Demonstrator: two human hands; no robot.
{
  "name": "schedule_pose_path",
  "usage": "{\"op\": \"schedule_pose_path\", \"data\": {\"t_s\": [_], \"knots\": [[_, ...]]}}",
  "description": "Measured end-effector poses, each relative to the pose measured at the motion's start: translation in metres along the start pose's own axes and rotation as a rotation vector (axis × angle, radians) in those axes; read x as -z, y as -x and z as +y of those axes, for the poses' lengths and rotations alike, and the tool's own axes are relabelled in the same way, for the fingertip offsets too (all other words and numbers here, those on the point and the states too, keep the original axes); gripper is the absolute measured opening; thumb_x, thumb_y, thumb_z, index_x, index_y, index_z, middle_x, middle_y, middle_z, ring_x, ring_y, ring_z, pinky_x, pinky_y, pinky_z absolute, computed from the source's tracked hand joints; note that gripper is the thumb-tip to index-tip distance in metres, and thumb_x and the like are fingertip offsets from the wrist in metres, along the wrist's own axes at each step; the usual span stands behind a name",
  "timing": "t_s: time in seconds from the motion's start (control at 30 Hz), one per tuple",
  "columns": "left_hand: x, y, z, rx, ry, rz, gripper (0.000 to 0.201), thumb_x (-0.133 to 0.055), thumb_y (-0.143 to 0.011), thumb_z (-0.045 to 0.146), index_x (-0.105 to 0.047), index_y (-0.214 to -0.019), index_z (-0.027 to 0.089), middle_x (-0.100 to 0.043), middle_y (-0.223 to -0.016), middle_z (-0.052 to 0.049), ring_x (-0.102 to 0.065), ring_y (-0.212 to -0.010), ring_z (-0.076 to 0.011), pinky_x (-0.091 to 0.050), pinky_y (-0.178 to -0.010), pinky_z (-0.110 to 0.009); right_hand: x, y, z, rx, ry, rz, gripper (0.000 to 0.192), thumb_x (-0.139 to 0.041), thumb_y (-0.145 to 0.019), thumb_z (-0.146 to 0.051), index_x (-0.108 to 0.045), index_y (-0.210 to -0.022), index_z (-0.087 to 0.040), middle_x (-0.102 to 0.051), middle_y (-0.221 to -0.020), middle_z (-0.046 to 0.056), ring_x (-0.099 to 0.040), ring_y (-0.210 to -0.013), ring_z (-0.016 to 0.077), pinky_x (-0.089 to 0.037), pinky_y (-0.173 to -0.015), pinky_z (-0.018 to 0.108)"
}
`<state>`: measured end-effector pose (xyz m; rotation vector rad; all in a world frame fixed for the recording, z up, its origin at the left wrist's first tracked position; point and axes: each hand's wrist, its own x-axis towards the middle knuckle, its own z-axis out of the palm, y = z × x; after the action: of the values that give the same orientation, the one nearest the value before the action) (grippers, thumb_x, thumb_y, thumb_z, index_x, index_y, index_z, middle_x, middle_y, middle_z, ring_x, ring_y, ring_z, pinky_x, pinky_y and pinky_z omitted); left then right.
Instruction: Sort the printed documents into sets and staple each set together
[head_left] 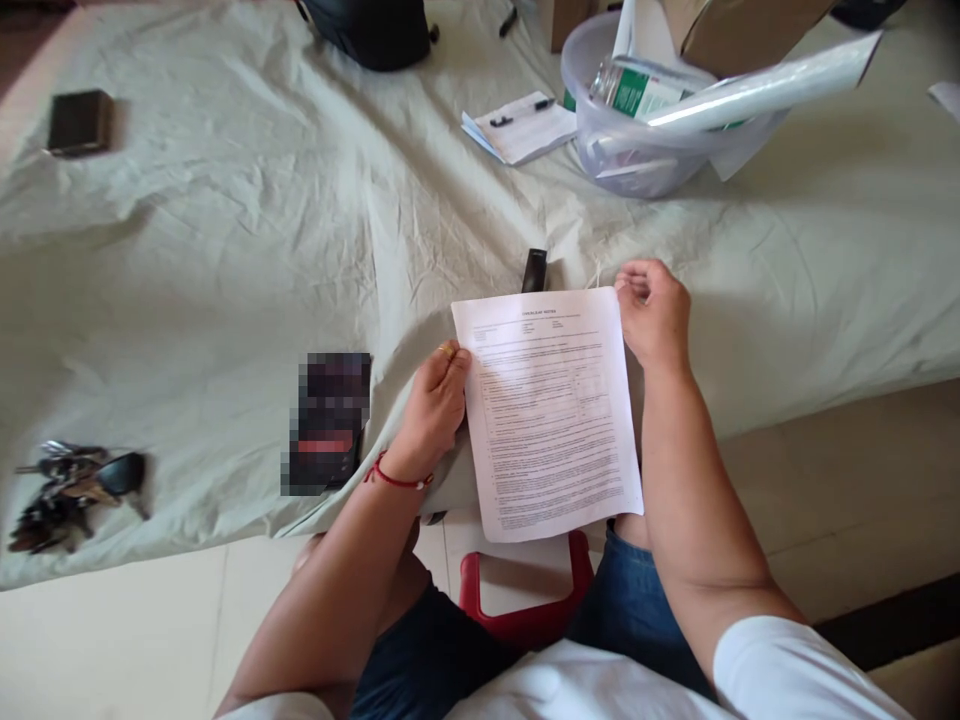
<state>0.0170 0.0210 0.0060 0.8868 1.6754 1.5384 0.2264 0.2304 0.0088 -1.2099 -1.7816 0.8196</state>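
A white printed sheet [555,420], covered in small lines of text with a heading at the top, is held up over my lap at the edge of the cloth-covered surface. My left hand [442,385] pinches its left edge near the top, thumb on the front; a ring and a red bracelet show on that arm. At the upper right corner, my right hand [656,310] has its fingers curled in and closed on the paper. Just beyond the sheet's top edge lies a slim black object [535,268], its near end hidden by the paper.
A clear plastic tub [637,165] holds a bottle and a rolled plastic sheet [772,85]. Beside it lie papers [521,130] with black pens. To the left are a pixelated phone [328,425], keys [82,490] and a dark box [79,122]. A red stool [525,625] stands below.
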Motion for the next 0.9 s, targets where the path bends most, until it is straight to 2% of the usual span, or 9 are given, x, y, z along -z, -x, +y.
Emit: {"op": "schedule_pose_path", "data": {"t_s": [0.07,0.13,0.3,0.47,0.53,0.63,0.77,0.9], "knots": [[0.004,-0.001,0.0,-0.04,-0.055,0.026,0.046,-0.067,-0.104,0.055,-0.047,-0.077,0.024,-0.041,-0.077,0.0,-0.036,-0.069,-0.0184,-0.031,-0.062,-0.036,-0.004,0.0,-0.006,0.131,0.088,0.093,0.024,-0.057,-0.102,-0.034,-0.076,-0.116,-0.028,-0.078,-0.119,0.008,-0.073,-0.118,0.028,-0.057,-0.113,0.051],[0.007,-0.002,-0.001,-0.056,-0.118,0.035,0.046,-0.063,-0.107,0.054,-0.045,-0.077,0.025,-0.041,-0.077,0.0,-0.036,-0.068,-0.0187,-0.03,-0.062,-0.037,-0.01,0.003,-0.015,0.233,0.133,0.079,0.029,-0.051,-0.106,-0.034,-0.077,-0.119,-0.029,-0.076,-0.127,0.008,-0.071,-0.126,0.029,-0.055,-0.119,0.052],[0.012,-0.005,-0.005,-0.131,-0.308,0.048,0.043,-0.056,-0.111,0.049,-0.043,-0.077,0.026,-0.048,-0.076,-0.001,-0.042,-0.068,-0.0205,-0.03,-0.065,-0.039,-0.033,0.013,-0.04,0.406,0.164,-0.1,0.036,-0.046,-0.111,-0.037,-0.079,-0.125,-0.029,-0.076,-0.138,0.006,-0.063,-0.14,0.0305,-0.043,-0.132,0.055],[0.011,-0.007,-0.004,-0.186,-0.343,0.021,0.039,-0.054,-0.112,0.047,-0.047,-0.079,0.027,-0.052,-0.075,-0.001,-0.045,-0.067,-0.0212,-0.032,-0.066,-0.04,-0.06,0.025,-0.059,0.556,0.246,-0.268,0.042,-0.041,-0.115,-0.036,-0.073,-0.142,-0.03,-0.071,-0.15,0.004,-0.052,-0.155,0.0311,-0.031,-0.138,0.062],[0.01,-0.006,-0.003,-0.193,-0.332,0.0,0.038,-0.055,-0.112,0.048,-0.049,-0.08,0.027,-0.053,-0.075,-0.001,-0.046,-0.068,-0.0212,-0.033,-0.067,-0.039,-0.068,0.033,-0.064,0.588,0.289,-0.336,0.043,-0.042,-0.115,-0.034,-0.068,-0.149,-0.029,-0.067,-0.158,0.004,-0.048,-0.16,0.0317,-0.024,-0.139,0.065],[0.009,-0.003,-0.003,-0.207,-0.329,-0.034,0.037,-0.054,-0.112,0.047,-0.05,-0.082,0.026,-0.054,-0.075,-0.001,-0.047,-0.068,-0.021,-0.034,-0.067,-0.039,-0.076,0.046,-0.071,0.605,0.339,-0.421,0.044,-0.042,-0.115,-0.03,-0.067,-0.151,-0.026,-0.068,-0.157,0.006,-0.044,-0.163,0.0322,-0.02,-0.14,0.067],[0.011,0.001,-0.001,-0.211,-0.322,-0.076,0.036,-0.053,-0.112,0.044,-0.049,-0.082,0.025,-0.053,-0.075,-0.001,-0.047,-0.069,-0.0198,-0.033,-0.066,-0.038,-0.076,0.053,-0.074,0.577,0.366,-0.411,0.045,-0.038,-0.116,-0.026,-0.068,-0.15,-0.023,-0.072,-0.151,0.008,-0.047,-0.161,0.0313,-0.024,-0.138,0.066],[0.013,0.002,0.0,-0.212,-0.332,-0.173,0.029,-0.049,-0.112,0.038,-0.052,-0.087,0.024,-0.056,-0.076,0.0,-0.049,-0.069,-0.0184,-0.035,-0.067,-0.036,-0.078,0.052,-0.073,0.579,0.383,-0.384,0.044,-0.039,-0.116,-0.025,-0.071,-0.146,-0.023,-0.079,-0.137,0.01,-0.054,-0.152,0.0306,-0.03,-0.134,0.062]]}}
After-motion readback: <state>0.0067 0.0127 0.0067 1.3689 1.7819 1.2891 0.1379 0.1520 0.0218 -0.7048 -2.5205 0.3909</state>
